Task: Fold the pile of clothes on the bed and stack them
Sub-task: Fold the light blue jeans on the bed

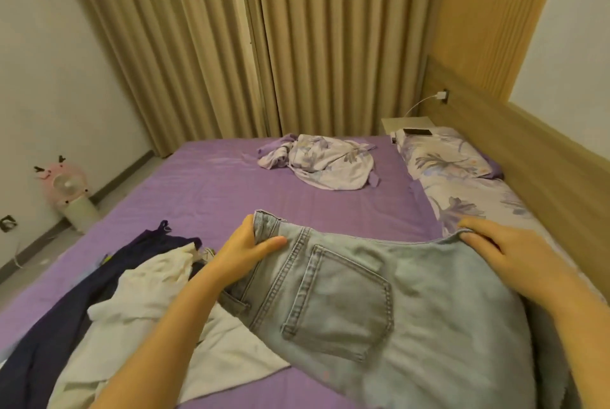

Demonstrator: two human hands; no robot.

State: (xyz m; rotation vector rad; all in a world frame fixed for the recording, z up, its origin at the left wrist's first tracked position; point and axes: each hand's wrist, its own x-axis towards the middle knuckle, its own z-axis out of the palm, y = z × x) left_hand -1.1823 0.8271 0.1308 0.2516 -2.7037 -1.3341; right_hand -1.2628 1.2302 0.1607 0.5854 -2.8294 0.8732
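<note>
**Squaring up the jeans before the fold**

The left hand [246, 248] is pinching the jeans [379, 309] at the waistband, lower centre; the right hand [505, 245] is gripping the opposite edge. Keeping even tension should help flatten them on the bed [204, 191] before folding, away from the unfolded pile [132, 286], lower left.
</note>
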